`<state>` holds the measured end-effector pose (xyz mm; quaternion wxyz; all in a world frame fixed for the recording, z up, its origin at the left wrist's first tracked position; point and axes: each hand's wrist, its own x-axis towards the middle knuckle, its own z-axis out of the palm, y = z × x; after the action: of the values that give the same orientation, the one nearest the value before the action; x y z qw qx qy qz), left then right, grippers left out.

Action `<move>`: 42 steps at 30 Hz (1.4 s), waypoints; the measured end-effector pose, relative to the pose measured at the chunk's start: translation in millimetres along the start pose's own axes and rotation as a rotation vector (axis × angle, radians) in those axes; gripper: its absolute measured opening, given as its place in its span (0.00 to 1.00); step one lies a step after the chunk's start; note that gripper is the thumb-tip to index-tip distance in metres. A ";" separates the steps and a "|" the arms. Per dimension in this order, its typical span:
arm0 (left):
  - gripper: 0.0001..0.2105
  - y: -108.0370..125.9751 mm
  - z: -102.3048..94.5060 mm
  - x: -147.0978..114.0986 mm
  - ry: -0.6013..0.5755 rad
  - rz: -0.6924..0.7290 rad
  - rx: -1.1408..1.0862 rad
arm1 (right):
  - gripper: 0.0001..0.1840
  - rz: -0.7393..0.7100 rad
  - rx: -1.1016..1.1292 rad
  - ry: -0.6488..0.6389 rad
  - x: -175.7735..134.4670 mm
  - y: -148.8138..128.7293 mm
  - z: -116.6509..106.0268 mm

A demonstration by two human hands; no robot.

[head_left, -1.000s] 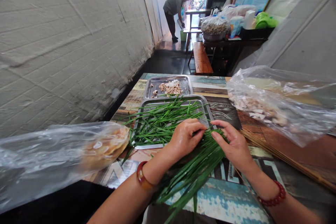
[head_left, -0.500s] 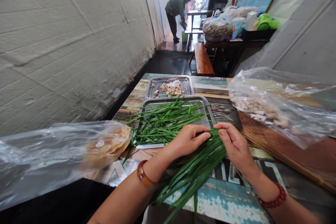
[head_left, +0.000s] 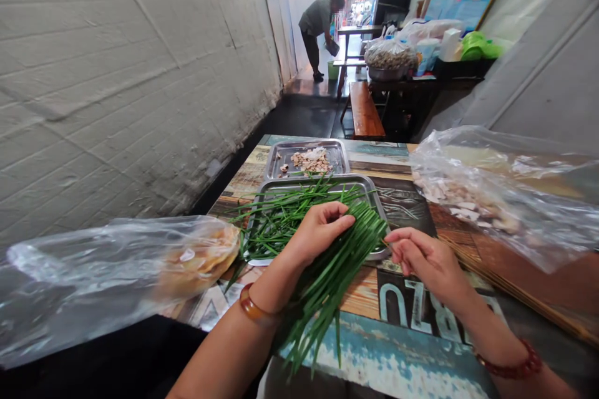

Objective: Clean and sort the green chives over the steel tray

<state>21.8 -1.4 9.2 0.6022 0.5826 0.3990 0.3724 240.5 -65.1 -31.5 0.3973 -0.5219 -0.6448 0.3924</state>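
My left hand [head_left: 322, 230] is closed around a bunch of long green chives [head_left: 327, 280], whose loose ends hang toward me over the table's front edge. The other end of the bunch lies over the near metal tray [head_left: 381, 218], which holds more loose chives [head_left: 290, 209]. At the right side of the bunch is my right hand [head_left: 423, 259], fingertips pinched close to the chive ends. Something thin and brownish shows at those fingertips, too small to make out. Thin bamboo skewers [head_left: 505, 287] lie to the right of this hand.
A second tray [head_left: 274, 162] with small pale brown pieces stands behind. Clear bags lie left [head_left: 187, 259] and right [head_left: 477, 193] on the patterned table [head_left: 365, 336]. Farther off, a person [head_left: 318, 28] bends over a green bucket [head_left: 333, 70] near a wooden bench [head_left: 365, 109].
The chive bunch has moved up and left over the tray with my left hand. My right hand has drawn slightly right and down, apart from the left. The thin stick under my right wrist no longer shows there.
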 end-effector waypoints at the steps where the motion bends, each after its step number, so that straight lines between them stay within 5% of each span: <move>1: 0.14 0.6 -1.4 -0.1 -0.021 -0.008 -0.015 | 0.15 -0.017 -0.080 -0.013 0.1 -1.7 -0.7; 9: 0.21 -3.7 -1.5 -1.4 -0.248 -0.182 -0.154 | 0.13 -0.227 -0.338 0.082 -0.9 -16.8 4.1; 26: 0.26 -7.4 2.2 -3.4 -0.173 -0.212 -0.033 | 0.13 -0.350 -0.357 0.138 -1.8 -13.1 3.0; 42: 0.24 -7.4 0.2 -2.0 -0.196 -0.216 -0.144 | 0.14 -0.361 -0.370 0.154 -0.9 -11.3 4.9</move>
<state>21.1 -3.6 1.9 0.7150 0.5254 0.3707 0.2745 232.1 -68.1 -23.1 0.4065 -0.4904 -0.7561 0.1500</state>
